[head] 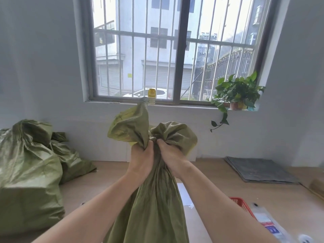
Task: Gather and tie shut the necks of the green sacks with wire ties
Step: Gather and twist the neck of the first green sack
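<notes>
A green sack [154, 207] is held upright in the lower middle of the frame, its body running down out of the bottom edge. Its mouth has been gathered into a narrow neck [154, 139] near the centre of the frame, and above that the loose cloth flares out in two crumpled lobes, one to the left and one to the right.

The neck is clasped by the left grip [141, 160], whose fingers are curled round the bunched cloth just below the flare. The right grip [171, 158] is pressed against it from the other side, with thumb and fingers pinching the same gathered cloth. The two are touching at the neck. Whether a wire tie is held there cannot be told.

At the left of the frame, two further filled sacks [26, 163] are seen on a light wooden surface [105, 172], one leaning behind the other.

In the upper half, a barred window [175, 50] is set in the wall. A yellow-capped bottle [151, 97] and a potted plant [236, 95] are stood on its sill. At the right, a folded grey mat [259, 171] is laid flat, and a red basket [240, 204] is partly seen at the lower right.
</notes>
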Demonstrator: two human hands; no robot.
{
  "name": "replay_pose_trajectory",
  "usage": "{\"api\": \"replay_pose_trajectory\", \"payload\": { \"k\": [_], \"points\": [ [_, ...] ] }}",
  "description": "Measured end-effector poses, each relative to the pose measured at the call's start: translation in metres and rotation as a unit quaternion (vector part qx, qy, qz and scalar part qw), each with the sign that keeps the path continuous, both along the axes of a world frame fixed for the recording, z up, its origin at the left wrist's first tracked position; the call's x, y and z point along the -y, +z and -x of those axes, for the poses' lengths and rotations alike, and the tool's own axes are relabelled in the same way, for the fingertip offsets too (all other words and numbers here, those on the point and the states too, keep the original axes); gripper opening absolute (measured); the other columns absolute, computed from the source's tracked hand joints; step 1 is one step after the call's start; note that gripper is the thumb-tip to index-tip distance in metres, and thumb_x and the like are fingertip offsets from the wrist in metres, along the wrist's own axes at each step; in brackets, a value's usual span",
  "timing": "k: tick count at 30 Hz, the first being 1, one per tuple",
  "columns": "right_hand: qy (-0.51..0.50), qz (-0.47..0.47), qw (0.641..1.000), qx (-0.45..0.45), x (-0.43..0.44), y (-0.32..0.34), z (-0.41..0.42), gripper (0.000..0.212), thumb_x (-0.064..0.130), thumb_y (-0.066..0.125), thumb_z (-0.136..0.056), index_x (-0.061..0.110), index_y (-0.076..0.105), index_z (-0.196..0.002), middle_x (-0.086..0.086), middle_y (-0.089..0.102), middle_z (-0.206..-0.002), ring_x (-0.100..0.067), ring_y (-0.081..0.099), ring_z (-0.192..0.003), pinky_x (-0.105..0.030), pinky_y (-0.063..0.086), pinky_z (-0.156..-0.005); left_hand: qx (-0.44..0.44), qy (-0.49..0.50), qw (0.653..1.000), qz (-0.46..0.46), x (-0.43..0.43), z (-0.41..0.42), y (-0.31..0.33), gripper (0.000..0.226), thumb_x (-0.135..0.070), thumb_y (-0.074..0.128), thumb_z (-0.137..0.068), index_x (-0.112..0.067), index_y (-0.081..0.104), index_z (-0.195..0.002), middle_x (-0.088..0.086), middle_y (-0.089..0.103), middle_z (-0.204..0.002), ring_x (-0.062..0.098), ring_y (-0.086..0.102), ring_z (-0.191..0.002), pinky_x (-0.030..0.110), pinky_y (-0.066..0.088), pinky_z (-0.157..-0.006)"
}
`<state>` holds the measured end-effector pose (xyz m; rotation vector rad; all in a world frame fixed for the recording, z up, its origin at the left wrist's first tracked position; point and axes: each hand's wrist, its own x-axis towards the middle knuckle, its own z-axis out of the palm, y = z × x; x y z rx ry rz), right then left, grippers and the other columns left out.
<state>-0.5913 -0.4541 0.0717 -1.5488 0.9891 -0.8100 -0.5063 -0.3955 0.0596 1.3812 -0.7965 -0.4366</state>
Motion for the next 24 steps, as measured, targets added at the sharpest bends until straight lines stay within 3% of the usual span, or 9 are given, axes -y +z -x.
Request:
{"api": "replay_pose_trajectory", "payload": {
  "k": [2, 5, 9, 13, 15, 17, 21, 23, 24],
  "points": [
    [0.001, 0.016, 1.000, 0.013, 0.001, -0.001, 0.000, 0.030, 0.041, 0.053, -0.099, 0.022, 0.069, -0.115, 0.007, 0.070, -0.105, -0.013, 0.065, -0.101, -0.036, 0.050, -0.105, 0.026, -0.016, 1.000, 0.001, 0.002, 0.000, 0.000, 0.025, -0.018, 0.046, -0.104, -0.007, 0.068, -0.098, 0.009, 0.072, -0.092, 0.020, 0.067, -0.085, 0.027, 0.053, -0.069],
    [0.012, 0.026, 0.997, 0.066, 0.000, -0.003, -0.004, 0.027, 0.033, 0.055, -0.098, 0.024, 0.070, -0.119, 0.005, 0.074, -0.111, -0.014, 0.067, -0.108, -0.042, 0.050, -0.110, 0.066, -0.034, 0.997, 0.009, 0.002, 0.001, 0.000, 0.026, -0.012, 0.041, -0.104, -0.015, 0.065, -0.096, 0.004, 0.070, -0.095, 0.009, 0.064, -0.087, 0.015, 0.050, -0.067],
    [0.009, 0.024, 0.994, 0.105, 0.004, -0.007, -0.003, 0.027, 0.033, 0.059, -0.095, 0.024, 0.072, -0.117, 0.001, 0.075, -0.112, -0.017, 0.069, -0.110, -0.045, 0.052, -0.108, 0.087, -0.053, 0.995, 0.014, 0.004, 0.000, 0.002, 0.024, -0.010, 0.041, -0.104, -0.016, 0.064, -0.102, -0.001, 0.069, -0.097, 0.009, 0.064, -0.092, 0.016, 0.049, -0.072],
    [0.020, -0.012, 0.992, 0.128, 0.008, -0.010, -0.002, 0.042, 0.039, 0.062, -0.081, 0.024, 0.073, -0.119, -0.001, 0.076, -0.114, -0.019, 0.069, -0.111, -0.046, 0.051, -0.109, 0.102, -0.075, 0.992, -0.012, 0.007, 0.000, 0.004, 0.026, -0.016, 0.045, -0.104, -0.017, 0.060, -0.124, -0.005, 0.067, -0.109, 0.006, 0.062, -0.101, 0.019, 0.047, -0.082],
    [0.047, -0.024, 0.984, 0.171, 0.006, -0.009, -0.004, 0.050, 0.047, 0.069, -0.081, 0.024, 0.071, -0.126, 0.000, 0.075, -0.121, -0.015, 0.067, -0.118, -0.043, 0.047, -0.113, 0.103, -0.108, 0.988, -0.038, 0.008, 0.002, 0.006, 0.025, -0.023, 0.048, -0.104, -0.019, 0.062, -0.125, -0.002, 0.068, -0.116, 0.014, 0.063, -0.109, 0.028, 0.049, -0.092],
    [0.063, -0.042, 0.972, 0.220, 0.004, -0.009, -0.007, 0.073, 0.062, 0.078, -0.075, 0.026, 0.065, -0.137, 0.006, 0.070, -0.132, -0.008, 0.061, -0.128, -0.038, 0.038, -0.120, 0.114, -0.139, 0.982, -0.064, 0.006, 0.006, 0.010, 0.020, -0.026, 0.049, -0.105, -0.022, 0.059, -0.121, -0.006, 0.065, -0.117, 0.014, 0.060, -0.113, 0.028, 0.047, -0.093],
    [0.114, 0.002, 0.982, 0.154, 0.008, -0.010, -0.002, 0.099, 0.072, 0.088, -0.056, 0.027, 0.061, -0.139, 0.011, 0.069, -0.133, -0.006, 0.060, -0.129, -0.036, 0.037, -0.121, 0.206, -0.159, 0.950, -0.170, 0.005, 0.004, 0.017, 0.039, -0.025, 0.042, -0.108, -0.010, 0.052, -0.143, -0.002, 0.054, -0.133, 0.021, 0.054, -0.129, 0.026, 0.042, -0.100],
    [0.143, 0.016, 0.980, 0.139, 0.015, -0.014, 0.003, 0.104, 0.076, 0.088, -0.050, 0.024, 0.063, -0.136, 0.008, 0.069, -0.133, -0.009, 0.059, -0.130, -0.037, 0.038, -0.120, 0.230, -0.205, 0.931, -0.197, 0.003, -0.001, 0.020, 0.047, -0.040, 0.041, -0.107, -0.018, 0.050, -0.147, 0.000, 0.054, -0.145, 0.021, 0.054, -0.133, 0.035, 0.044, -0.111],
    [0.158, 0.020, 0.980, 0.119, 0.016, -0.017, 0.004, 0.104, 0.078, 0.088, -0.047, 0.023, 0.064, -0.132, 0.005, 0.069, -0.134, -0.010, 0.059, -0.130, -0.036, 0.039, -0.119, 0.245, -0.230, 0.919, -0.208, 0.001, -0.004, 0.022, 0.045, -0.047, 0.045, -0.102, -0.026, 0.054, -0.142, -0.001, 0.059, -0.141, 0.020, 0.058, -0.127, 0.038, 0.047, -0.110]
  ]
}}
